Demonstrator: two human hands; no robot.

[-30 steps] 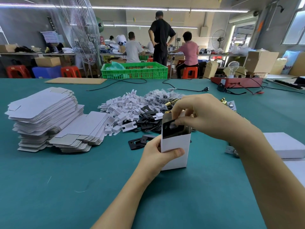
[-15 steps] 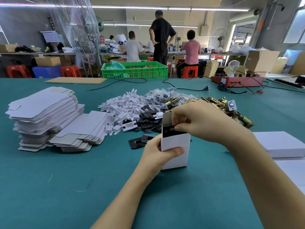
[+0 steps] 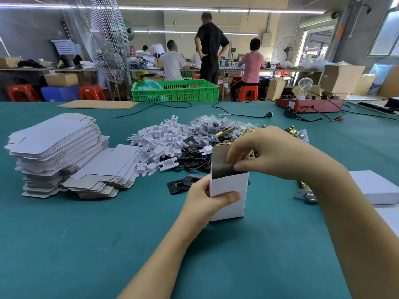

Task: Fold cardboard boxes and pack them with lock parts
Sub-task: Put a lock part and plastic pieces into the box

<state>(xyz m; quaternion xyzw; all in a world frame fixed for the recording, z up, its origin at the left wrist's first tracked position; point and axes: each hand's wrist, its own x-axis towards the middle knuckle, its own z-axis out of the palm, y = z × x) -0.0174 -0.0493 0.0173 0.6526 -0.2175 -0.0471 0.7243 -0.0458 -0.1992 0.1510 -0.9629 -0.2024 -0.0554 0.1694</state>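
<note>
Two hands at an upright white box on the green bench.

The left hand (image 3: 205, 199) has its grip round the lower left side of the white box (image 3: 230, 197), thumb pressed across the front face, and the box stands upright on the bench (image 3: 86, 244). The right hand (image 3: 269, 152) sits at the box's open top, fingers curled, its grip pinching the edge of the raised flap (image 3: 220, 160), whose inner face looks dark. Just beyond the grips lies a heap of white plastic pieces (image 3: 159, 143), black plates (image 3: 194, 156) and brass lock parts (image 3: 224, 132). Left of the grips, well apart, are stacks of flat box blanks (image 3: 58, 152).
</note>
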